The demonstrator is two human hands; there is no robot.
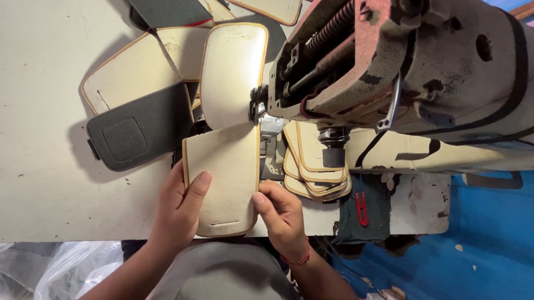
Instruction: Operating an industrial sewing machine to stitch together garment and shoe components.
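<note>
A cream padded panel [225, 178] with tan piping lies flat under the needle area of an old sewing machine [410, 52]. My left hand [180, 209] grips its left edge, thumb on top. My right hand [281, 215] pinches its lower right corner. A second cream panel [233, 68] extends away beyond the presser foot [255, 104], joined end to end with the one I hold.
Several finished panels, cream and dark grey [140, 130], are heaped on the pale table [25, 92] behind the needle. A stack of cream pieces [315, 165] sits under the machine arm. Clear plastic bags [50, 278] lie at lower left. A blue floor [505, 246] is to the right.
</note>
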